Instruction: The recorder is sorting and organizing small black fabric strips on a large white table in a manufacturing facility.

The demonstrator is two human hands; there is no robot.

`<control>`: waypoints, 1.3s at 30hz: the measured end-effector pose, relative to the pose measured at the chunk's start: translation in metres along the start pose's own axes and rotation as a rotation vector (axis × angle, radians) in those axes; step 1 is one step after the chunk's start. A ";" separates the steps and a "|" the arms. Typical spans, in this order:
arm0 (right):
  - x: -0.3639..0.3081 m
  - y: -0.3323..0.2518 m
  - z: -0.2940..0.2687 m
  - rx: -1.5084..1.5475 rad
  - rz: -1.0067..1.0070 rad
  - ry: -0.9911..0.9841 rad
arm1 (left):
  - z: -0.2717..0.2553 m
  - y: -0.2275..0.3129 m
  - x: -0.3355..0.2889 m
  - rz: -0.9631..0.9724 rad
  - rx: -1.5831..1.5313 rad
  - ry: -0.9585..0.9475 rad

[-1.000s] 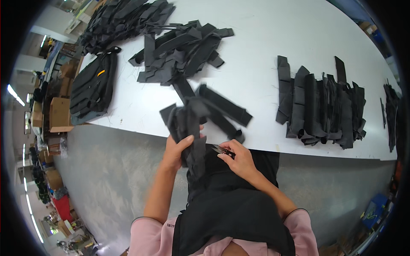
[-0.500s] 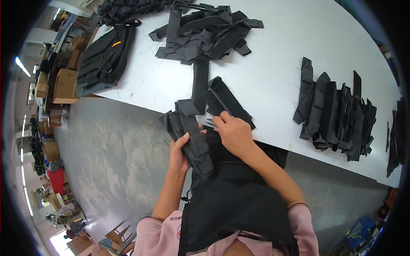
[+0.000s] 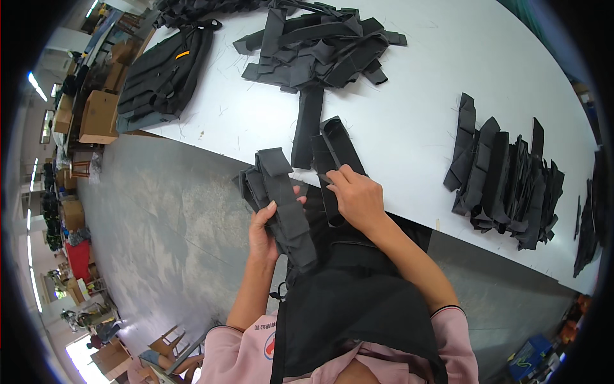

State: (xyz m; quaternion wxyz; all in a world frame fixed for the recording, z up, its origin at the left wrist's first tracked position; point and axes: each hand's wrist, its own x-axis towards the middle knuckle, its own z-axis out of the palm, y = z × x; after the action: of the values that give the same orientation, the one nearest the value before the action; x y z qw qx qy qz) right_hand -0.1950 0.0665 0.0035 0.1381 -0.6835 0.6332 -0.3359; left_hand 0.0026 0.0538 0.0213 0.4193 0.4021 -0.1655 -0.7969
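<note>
My left hand (image 3: 261, 233) is closed around a thick stack of black fabric strips (image 3: 288, 208), held just off the table's near edge with the thumb on top. Beside it, my right hand (image 3: 359, 200) pinches a single black fabric strip (image 3: 330, 210), whose lower end hangs over the dark apron at the edge. Right behind those fingers a folded black strip (image 3: 344, 148) lies on the table. Another flat strip (image 3: 308, 125) stretches from there toward a tangled pile of black strips (image 3: 313, 48).
The white table (image 3: 409, 121) also carries a black backpack (image 3: 167, 77) at the far left and a row of black strips (image 3: 502, 176) on the right. More dark strips (image 3: 587, 224) lie at the right rim. Cardboard boxes (image 3: 99, 118) stand beyond the floor on the left.
My right hand has moved slightly right, away from the stack, and a strip now hangs from its fingers. The left hand keeps its hold on the stack. The view has shifted a little.
</note>
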 end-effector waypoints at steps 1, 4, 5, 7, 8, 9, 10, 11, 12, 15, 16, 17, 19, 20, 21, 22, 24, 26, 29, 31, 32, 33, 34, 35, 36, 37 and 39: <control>0.001 0.000 -0.001 -0.004 -0.058 0.035 | 0.002 0.001 -0.001 0.015 -0.020 0.013; 0.013 -0.007 -0.001 -0.100 -0.185 0.034 | 0.005 0.003 -0.003 0.032 -0.043 0.016; 0.017 -0.008 0.002 -0.100 -0.187 0.036 | 0.006 0.004 -0.004 0.032 -0.047 0.008; 0.024 -0.010 0.013 -0.106 -0.269 0.026 | 0.006 0.005 -0.007 0.034 -0.046 -0.007; 0.026 -0.010 0.016 -0.131 -0.273 -0.018 | 0.006 0.005 -0.008 0.031 -0.045 -0.024; 0.025 -0.009 0.019 -0.132 -0.274 -0.018 | 0.007 0.005 -0.010 0.031 -0.046 -0.025; 0.024 -0.008 0.021 -0.104 -0.241 -0.050 | 0.009 0.006 -0.012 0.037 -0.033 -0.024; 0.023 -0.006 0.023 -0.078 -0.206 -0.082 | 0.010 0.005 -0.013 0.041 -0.021 -0.024; 0.021 -0.006 0.019 -0.080 -0.204 -0.083 | 0.007 0.006 -0.014 0.039 -0.023 -0.025; -0.002 -0.008 -0.002 0.134 0.112 -0.015 | -0.008 0.012 -0.017 0.052 -0.038 -0.035; -0.014 -0.005 -0.010 0.191 0.216 0.011 | -0.014 0.012 -0.014 0.080 0.039 0.017; -0.029 0.000 -0.016 0.246 0.284 -0.014 | -0.019 0.010 -0.011 0.106 0.116 0.070; -0.069 0.012 -0.021 0.287 0.362 -0.035 | -0.019 -0.001 0.005 0.080 0.163 0.119; -0.092 0.021 -0.013 0.362 0.482 -0.118 | -0.015 -0.007 0.012 0.061 0.220 0.166; -0.097 0.020 -0.012 0.443 0.601 -0.205 | -0.014 -0.014 0.015 0.057 0.217 0.164; -0.098 0.019 -0.009 0.440 0.603 -0.205 | -0.013 -0.020 0.018 0.024 0.173 0.149; -0.092 0.010 -0.001 0.766 0.928 -0.277 | -0.011 -0.031 0.022 -0.029 0.123 0.113; -0.087 0.008 0.018 0.948 0.966 -0.172 | 0.002 -0.034 0.021 -0.020 0.115 0.070; -0.066 0.003 0.004 1.189 1.030 -0.117 | 0.006 -0.025 0.022 -0.013 0.035 -0.035; -0.051 -0.001 -0.020 1.497 0.962 -0.074 | 0.006 -0.014 0.025 -0.016 -0.037 -0.112; -0.034 -0.015 -0.049 1.526 0.983 -0.040 | 0.003 -0.008 0.026 0.026 -0.093 -0.140; -0.030 -0.013 -0.071 1.587 0.894 -0.093 | 0.005 -0.003 0.026 0.061 -0.148 -0.180; -0.030 -0.007 -0.077 1.740 0.824 0.014 | 0.010 0.002 0.027 0.073 -0.170 -0.180; -0.029 -0.004 -0.081 1.888 0.744 0.122 | 0.009 0.004 0.030 0.098 -0.125 -0.175; -0.023 -0.003 -0.083 1.855 0.692 0.110 | 0.014 0.005 0.030 0.137 -0.080 -0.151; -0.027 0.013 -0.075 1.862 0.716 0.099 | 0.024 0.005 0.032 0.172 -0.037 -0.138; -0.040 0.027 -0.059 1.863 1.004 0.175 | 0.032 0.002 0.033 0.154 -0.011 -0.140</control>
State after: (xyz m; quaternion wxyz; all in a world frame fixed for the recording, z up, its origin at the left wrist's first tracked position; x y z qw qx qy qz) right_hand -0.2517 0.1143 0.0189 0.6841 0.0583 0.3435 -0.6408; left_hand -0.0326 0.0239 0.0258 0.4691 0.3292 -0.2206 -0.7892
